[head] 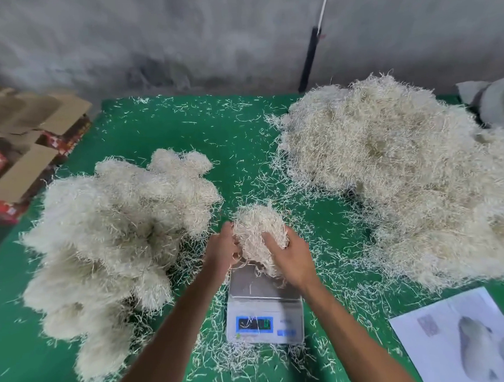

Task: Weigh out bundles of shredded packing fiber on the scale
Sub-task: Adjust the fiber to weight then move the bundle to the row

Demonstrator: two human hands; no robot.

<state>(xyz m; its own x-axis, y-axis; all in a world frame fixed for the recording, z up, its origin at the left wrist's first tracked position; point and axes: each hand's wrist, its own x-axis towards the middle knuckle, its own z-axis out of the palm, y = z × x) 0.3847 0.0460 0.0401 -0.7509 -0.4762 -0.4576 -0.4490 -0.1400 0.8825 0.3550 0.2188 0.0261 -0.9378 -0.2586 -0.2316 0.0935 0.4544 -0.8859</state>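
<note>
both hands grasp one bundle of fiber (259, 236) just above the far end of the scale (263, 304), the left hand (223, 249) curled on its left side and the right hand (290, 256) on its right, a few strands hanging down to the steel pan. left of the scale on the green desk (214, 140) lies a heap of bundles (112, 233); right of the scale spreads the loose fiber pile (393, 180), and a printed sheet (464, 335) lies nearer on that side.
</note>
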